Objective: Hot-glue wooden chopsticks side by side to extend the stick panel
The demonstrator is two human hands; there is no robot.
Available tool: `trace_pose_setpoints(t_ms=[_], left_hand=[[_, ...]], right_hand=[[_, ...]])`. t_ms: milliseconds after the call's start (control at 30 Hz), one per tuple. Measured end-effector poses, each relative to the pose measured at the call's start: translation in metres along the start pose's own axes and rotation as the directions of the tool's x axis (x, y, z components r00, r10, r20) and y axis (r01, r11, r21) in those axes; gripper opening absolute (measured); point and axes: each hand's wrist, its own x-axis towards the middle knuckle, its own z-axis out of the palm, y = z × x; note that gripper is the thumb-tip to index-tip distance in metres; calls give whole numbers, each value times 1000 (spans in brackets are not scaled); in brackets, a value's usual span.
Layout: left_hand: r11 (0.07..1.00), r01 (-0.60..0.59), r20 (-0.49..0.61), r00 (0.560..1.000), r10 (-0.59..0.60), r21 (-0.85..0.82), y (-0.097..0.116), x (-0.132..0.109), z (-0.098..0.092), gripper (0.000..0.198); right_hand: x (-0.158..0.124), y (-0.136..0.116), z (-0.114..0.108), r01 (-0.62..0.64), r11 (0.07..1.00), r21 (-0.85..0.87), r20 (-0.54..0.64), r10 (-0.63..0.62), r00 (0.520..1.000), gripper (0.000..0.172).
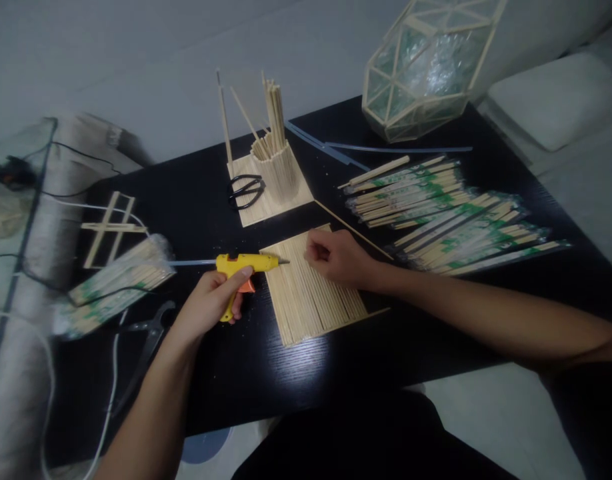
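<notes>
My left hand (219,299) is wrapped round the handle of a yellow glue gun (246,265), whose nozzle points right over the left edge of a flat panel of wooden sticks (306,300). A clear glue stick runs out of the gun's back. Over the panel's upper right part, my right hand (341,259) is closed with its fingers curled; what it holds, if anything, is too small to tell. One thin stick juts out past the panel's lower right corner.
Behind the panel, a stick-built cup of sticks (276,167) stands on a wooden base beside black scissors (245,190). Wrapped chopsticks (456,213) lie right, more (116,287) left. A geometric frame (426,73) stands at the back right. Pliers (153,333) and cables lie left.
</notes>
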Motion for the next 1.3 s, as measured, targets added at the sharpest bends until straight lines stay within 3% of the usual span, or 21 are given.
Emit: trace_pose_setpoints(t_ms=[100, 333, 567, 800, 1000, 1200, 1300], left_hand=[[1000, 1, 36, 999, -2, 18, 1, 0, -1, 68], [1000, -6, -29, 1000, 6, 13, -1, 0, 1, 67], [997, -28, 106, 994, 20, 76, -5, -3, -8, 72], [999, -34, 7, 999, 33, 14, -3, -1, 0, 70], [997, -37, 92, 995, 31, 64, -7, -1, -3, 72], [998, -45, 67, 997, 42, 41, -8, 1, -2, 73], [998, -27, 105, 994, 21, 53, -6, 0, -4, 73]], right_hand=[[0, 0, 0, 5, 1000, 0, -1, -5, 1000, 19], [0, 1, 0, -6, 1000, 0, -1, 6, 1000, 20], [-1, 2, 1, 42, 999, 14, -32, -41, 999, 19], [-1, 2, 0, 19, 1000, 8, -7, -19, 1000, 20], [-1, 2, 1, 31, 1000, 0, -12, -31, 999, 19], [-1, 3, 1, 54, 999, 8, -21, -53, 998, 18], [-1, 3, 2, 53, 999, 10, -24, -53, 998, 19]])
